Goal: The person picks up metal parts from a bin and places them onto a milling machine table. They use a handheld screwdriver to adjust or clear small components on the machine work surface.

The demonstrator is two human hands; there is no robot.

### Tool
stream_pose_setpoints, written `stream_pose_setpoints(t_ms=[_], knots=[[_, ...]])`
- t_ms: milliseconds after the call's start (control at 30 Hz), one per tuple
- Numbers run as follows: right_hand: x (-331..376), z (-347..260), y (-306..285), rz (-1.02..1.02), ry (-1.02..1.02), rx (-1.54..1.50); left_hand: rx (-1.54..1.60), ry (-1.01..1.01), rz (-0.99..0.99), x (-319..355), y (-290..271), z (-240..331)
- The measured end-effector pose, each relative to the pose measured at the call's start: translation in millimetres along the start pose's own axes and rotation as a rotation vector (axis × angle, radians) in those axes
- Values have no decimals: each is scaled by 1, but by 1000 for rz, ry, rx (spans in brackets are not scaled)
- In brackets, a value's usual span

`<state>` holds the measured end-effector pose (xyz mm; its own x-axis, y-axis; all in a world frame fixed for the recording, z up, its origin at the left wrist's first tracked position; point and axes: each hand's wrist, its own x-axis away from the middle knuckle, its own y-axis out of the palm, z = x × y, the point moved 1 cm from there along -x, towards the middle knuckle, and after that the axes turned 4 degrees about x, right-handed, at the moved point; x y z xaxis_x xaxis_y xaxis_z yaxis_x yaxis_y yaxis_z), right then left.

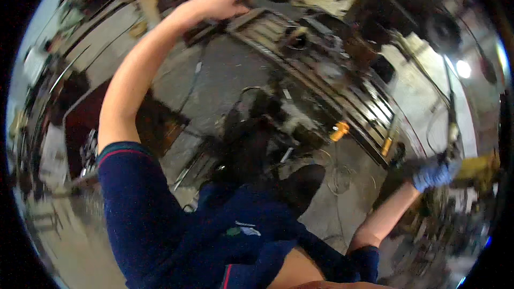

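My bare left hand (pixel 227 3) reaches far out to the upper left end of a long slotted metal bed (pixel 316 85). Its fingers are curled in at that end, and blur hides what lies between them. At the right, my right hand (pixel 435 173) wears a blue glove with dark fingertips. The glove is closed at the lower end of an upright dark rod (pixel 452 112) with a cable beside it. What the gloved fingers hold cannot be made out. Dark, greasy metal parts (pixel 297 37) sit on the far side of the bed.
A yellow-orange object (pixel 339 130) is at the bed's near edge. Thin cable (pixel 337 182) loops over the concrete floor (pixel 214 83). To the left stands a dark red bin or panel (pixel 88 115) with metal pieces nearby. A bright lamp (pixel 463 68) shines at the far right.
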<state>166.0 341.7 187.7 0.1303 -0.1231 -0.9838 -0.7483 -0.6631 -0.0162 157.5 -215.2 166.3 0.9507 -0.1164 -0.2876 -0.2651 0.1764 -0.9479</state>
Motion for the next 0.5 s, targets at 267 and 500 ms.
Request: stream_pose_setpoints(t_ms=[267, 500], knots=[[-21, -14, 11, 67, 186, -421, -30, -457, -21, 244, -97, -90], [-56, 24, 5, 56, 103, -247, 260, -1006, -177, 397, -76, -135]])
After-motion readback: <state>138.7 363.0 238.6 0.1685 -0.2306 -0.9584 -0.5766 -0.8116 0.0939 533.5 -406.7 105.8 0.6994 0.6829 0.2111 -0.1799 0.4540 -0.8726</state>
